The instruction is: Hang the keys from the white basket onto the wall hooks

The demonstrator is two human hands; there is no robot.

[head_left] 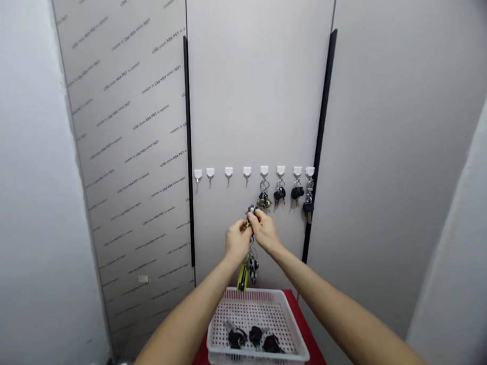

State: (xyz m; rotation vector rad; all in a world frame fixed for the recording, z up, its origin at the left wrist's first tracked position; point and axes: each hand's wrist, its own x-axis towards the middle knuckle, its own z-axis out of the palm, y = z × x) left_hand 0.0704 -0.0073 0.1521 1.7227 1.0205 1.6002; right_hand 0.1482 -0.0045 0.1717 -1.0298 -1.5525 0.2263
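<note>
Both my hands meet in front of the pale door panel, fingers closed around a bunch of keys [253, 268]. My left hand [238, 239] pinches it from the left, and my right hand [264, 228] grips it from the right. A dark piece pokes out above my fingertips. Below them dangle more keys and a yellow-green tag [242, 277]. Just above my right hand, a brassy key bunch [264, 200] hangs from a white hook [264, 171]. Under my hands stands a white plastic basket [290, 330] with several dark-headed keys [256, 335] inside.
Several white hooks [229, 171] run in a row across the panel; the left ones carry no keys. To the right hang black-headed keys [279, 194], with others [308, 208] beside the black handle strip [324, 102]. A red cloth [298, 313] lies beneath the basket.
</note>
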